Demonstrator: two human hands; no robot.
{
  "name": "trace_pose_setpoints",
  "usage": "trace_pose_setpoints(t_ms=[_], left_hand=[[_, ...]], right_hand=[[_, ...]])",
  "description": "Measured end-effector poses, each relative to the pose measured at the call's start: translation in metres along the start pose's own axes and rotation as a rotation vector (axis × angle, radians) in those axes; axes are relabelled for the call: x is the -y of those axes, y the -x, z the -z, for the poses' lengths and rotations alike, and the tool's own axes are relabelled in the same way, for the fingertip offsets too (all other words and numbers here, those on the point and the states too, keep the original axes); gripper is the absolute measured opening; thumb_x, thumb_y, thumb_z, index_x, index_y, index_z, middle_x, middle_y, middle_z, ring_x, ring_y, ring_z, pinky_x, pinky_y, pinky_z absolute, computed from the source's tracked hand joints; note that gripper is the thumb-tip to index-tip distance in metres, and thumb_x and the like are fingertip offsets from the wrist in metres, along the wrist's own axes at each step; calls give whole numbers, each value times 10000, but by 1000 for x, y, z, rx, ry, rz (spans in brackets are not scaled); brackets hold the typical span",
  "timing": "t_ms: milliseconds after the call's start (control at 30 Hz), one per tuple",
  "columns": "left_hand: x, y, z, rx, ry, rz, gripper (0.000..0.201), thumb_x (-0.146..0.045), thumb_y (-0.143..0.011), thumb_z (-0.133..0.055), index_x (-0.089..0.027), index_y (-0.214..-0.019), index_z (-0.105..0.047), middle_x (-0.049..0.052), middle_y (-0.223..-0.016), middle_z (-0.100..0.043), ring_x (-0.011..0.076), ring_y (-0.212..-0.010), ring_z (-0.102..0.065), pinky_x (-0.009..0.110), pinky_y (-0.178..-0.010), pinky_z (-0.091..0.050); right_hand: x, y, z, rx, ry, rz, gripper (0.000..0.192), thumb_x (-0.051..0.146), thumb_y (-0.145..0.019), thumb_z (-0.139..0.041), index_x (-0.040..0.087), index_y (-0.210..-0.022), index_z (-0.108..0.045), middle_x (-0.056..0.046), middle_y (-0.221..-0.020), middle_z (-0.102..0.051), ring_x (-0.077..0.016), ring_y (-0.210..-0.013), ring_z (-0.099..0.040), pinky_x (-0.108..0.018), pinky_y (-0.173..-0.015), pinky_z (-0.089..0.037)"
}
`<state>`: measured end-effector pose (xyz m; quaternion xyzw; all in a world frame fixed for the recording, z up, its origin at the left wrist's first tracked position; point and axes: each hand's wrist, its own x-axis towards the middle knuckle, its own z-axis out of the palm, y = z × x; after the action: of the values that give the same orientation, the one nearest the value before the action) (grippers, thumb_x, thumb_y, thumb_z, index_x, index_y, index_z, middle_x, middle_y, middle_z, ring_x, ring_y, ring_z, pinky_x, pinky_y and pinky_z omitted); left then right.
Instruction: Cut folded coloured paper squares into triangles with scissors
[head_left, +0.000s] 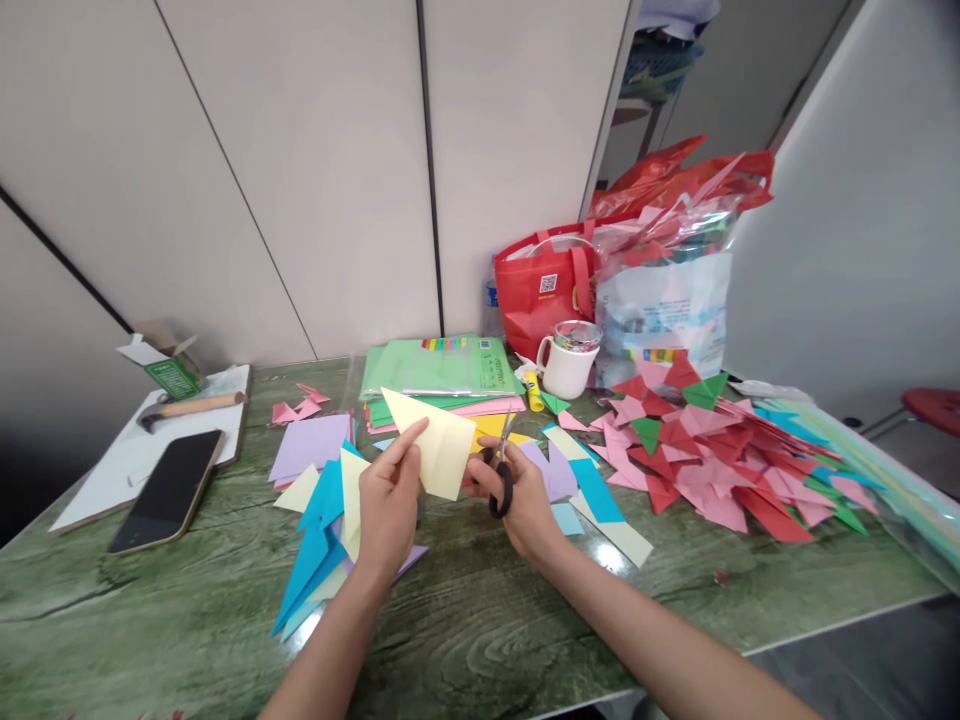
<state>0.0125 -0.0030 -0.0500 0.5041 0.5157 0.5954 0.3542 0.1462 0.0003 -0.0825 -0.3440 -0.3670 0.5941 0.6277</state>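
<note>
Green table [525,620] below, left hand [386,510] pinches yellow paper [439,445], right hand [517,495] grips scissors [501,470] beside it; a crooked cut seems likely if the sheet flexes.

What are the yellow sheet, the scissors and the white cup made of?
The yellow sheet in the left hand looks like thin matte paper: it shows sharp folds. The scissors in the right hand seem to have black plastic handles and metal blades. The white cup looks like glossy ceramic, perhaps plastic.
</note>
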Motion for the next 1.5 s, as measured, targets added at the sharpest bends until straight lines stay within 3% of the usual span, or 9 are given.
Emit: trace_pose_setpoints(t_ms=[133,267,400,533,600,700,1067,1267,1500], left_hand=[[-4,0,-1,198,5,53,418,-330,-768,-573,-163,-1149,-621,13,-687,-647,116,-568,-513,211,-516,-404],[-8,1,2,388,-30,83,371,-299,-746,-605,-159,-1085,-665,30,-709,-662,124,-595,-528,229,-545,-426],[-6,-1,3,252,42,58,362,-296,-745,-613,-184,-1086,-665,31,-762,-683,112,-596,-527,221,-539,-432],[-8,-2,3,-10,248,-4,386,-290,-727,-643,-202,-1103,-651,24,-830,-681,86,-608,-518,202,-557,-442],[-10,-1,2,-61,322,-1,417,-278,-718,-653,-197,-1127,-634,13,-779,-665,70,-572,-493,190,-536,-433],[-11,1,1,-64,314,-7,469,-252,-714,-651,-182,-1174,-601,-7,-661,-615,65,-505,-434,187,-471,-390],[-2,9,-3,-61,43,-96,516,-261,-787,-567,-190,-1292,-488,-74,-504,-314,90,-484,-266,226,-429,-260],[0,12,-3,6,11,-69,490,-303,-829,-510,-218,-1309,-465,-64,-515,-338,96,-476,-234,233,-415,-208],[-2,18,-6,4,-102,-54,489,-330,-825,-490,-229,-1303,-469,-45,-567,-465,98,-497,-315,217,-459,-303]], right_hand=[[2,0,1,-31,7,13,390,310,-593,-772,192,-886,-543,40,-688,-557,-95,-537,-518,-231,-494,-479],[5,-2,1,-87,11,56,384,315,-582,-774,205,-865,-540,65,-644,-517,-79,-475,-479,-217,-456,-430],[8,0,0,-32,53,81,349,361,-635,-741,221,-880,-537,49,-679,-539,-105,-555,-517,-241,-533,-446],[6,7,-4,258,215,23,323,381,-649,-736,189,-842,-562,33,-662,-541,-121,-604,-510,-257,-590,-422],[2,12,-5,428,240,-36,348,366,-623,-760,173,-831,-560,31,-660,-545,-114,-587,-490,-251,-575,-399],[-3,18,-7,537,217,-108,394,328,-584,-795,164,-841,-547,29,-672,-556,-113,-588,-490,-248,-576,-386],[-7,18,-6,532,227,-108,399,318,-584,-798,160,-850,-546,42,-645,-525,-106,-570,-456,-241,-558,-368],[-8,18,-5,549,234,-88,384,314,-607,-787,151,-859,-548,37,-652,-515,-106,-574,-452,-237,-554,-363],[-7,18,-6,541,220,-73,391,363,-605,-780,163,-844,-546,30,-666,-521,-115,-587,-457,-233,-542,-371]])
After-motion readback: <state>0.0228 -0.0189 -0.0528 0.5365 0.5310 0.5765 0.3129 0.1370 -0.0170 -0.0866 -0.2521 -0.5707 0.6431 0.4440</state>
